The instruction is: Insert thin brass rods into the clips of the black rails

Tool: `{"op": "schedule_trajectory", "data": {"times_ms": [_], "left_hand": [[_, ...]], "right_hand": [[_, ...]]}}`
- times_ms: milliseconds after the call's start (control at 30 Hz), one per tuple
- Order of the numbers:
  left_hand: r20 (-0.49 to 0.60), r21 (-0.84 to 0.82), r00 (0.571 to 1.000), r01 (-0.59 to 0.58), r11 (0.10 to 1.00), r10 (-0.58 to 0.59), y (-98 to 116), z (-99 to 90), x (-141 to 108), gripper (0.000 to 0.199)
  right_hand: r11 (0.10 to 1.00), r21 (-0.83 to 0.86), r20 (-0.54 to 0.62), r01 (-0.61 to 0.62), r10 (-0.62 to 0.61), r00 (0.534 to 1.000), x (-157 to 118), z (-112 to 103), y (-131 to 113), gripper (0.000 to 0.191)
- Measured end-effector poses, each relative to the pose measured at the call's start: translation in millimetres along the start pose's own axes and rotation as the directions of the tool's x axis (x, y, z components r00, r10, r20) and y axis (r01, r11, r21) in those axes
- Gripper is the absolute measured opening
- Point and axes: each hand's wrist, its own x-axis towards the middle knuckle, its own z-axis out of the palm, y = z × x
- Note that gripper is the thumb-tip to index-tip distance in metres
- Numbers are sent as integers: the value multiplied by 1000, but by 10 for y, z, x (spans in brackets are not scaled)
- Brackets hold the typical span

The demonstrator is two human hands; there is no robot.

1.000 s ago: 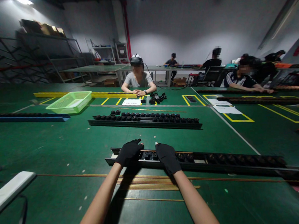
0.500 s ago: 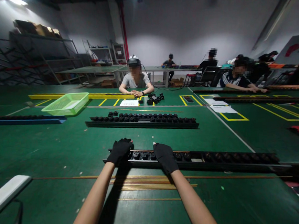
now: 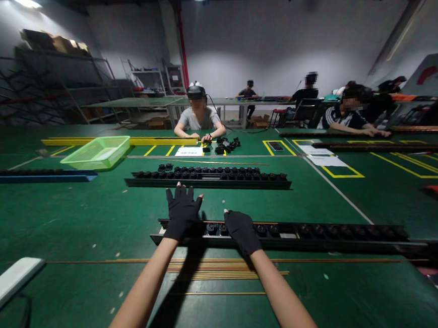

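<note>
- A white bar [image 3: 11, 279] lies at the near left on the green work mat [image 3: 76, 226], well apart from both hands.
- A green plastic basket [image 3: 99, 153] sits far off, beyond a second black rail [image 3: 208, 181] loaded with round black fittings.
- The left hand [image 3: 183, 212], in a black glove, is raised and open with its fingers spread, holding nothing, just above the rail's far edge.
- Copper-coloured rods [image 3: 219, 269] lie below both hands, on the near side of the rail.
- The right hand [image 3: 242, 231], also gloved, rests on the black rail [image 3: 304, 233] with its fingers curled down over the far edge; whether they grip it cannot be told.
- That rail lies on the mat, running rightward and carrying black fittings.
</note>
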Motion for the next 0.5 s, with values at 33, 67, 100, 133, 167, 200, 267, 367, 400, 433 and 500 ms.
{"op": "schedule_trajectory", "data": {"times_ms": [33, 67, 100, 133, 167, 200, 267, 367, 400, 433, 500], "left_hand": [[14, -11, 999, -49, 999, 49, 82, 5, -22, 43], [64, -26, 992, -105, 994, 107, 147, 22, -51, 41], [132, -48, 976, -165, 985, 170, 192, 46, -84, 42], [197, -70, 956, -209, 975, 219, 218, 72, -114, 44], [246, -87, 936, -235, 968, 250, 227, 96, -138, 45], [276, -100, 923, -249, 963, 267, 224, 114, -155, 45], [290, -111, 917, -252, 961, 274, 203, 131, -168, 40], [301, -112, 917, -240, 964, 263, 192, 123, -161, 34], [305, -110, 917, -233, 966, 256, 200, 119, -157, 31], [307, -107, 918, -227, 968, 249, 213, 118, -152, 29], [300, -94, 926, -212, 973, 230, 245, 122, -126, 26]], "right_hand": [[1000, 2, 1, 3, -3, 1000, 1, 9, 4, 39], [1000, 2, 2, 6, -6, 1000, 1, 15, 8, 39], [1000, 2, 2, 10, -10, 1000, -2, 18, 10, 40], [1000, 1, 1, 14, -14, 1000, -6, 19, 12, 41], [1000, 0, -1, 17, -17, 1000, -11, 18, 12, 41], [1000, -1, -4, 17, -17, 1000, -18, 16, 11, 40], [1000, -4, -12, 15, -15, 1000, -29, 12, 7, 40], [1000, -9, -18, 13, -13, 1000, -31, 18, 5, 41], [1000, -10, -19, 14, -14, 1000, -26, 24, 6, 42], [1000, -11, -18, 13, -13, 1000, -19, 31, 8, 42], [1000, -15, -16, 10, -11, 1000, -3, 48, 14, 42]]}}
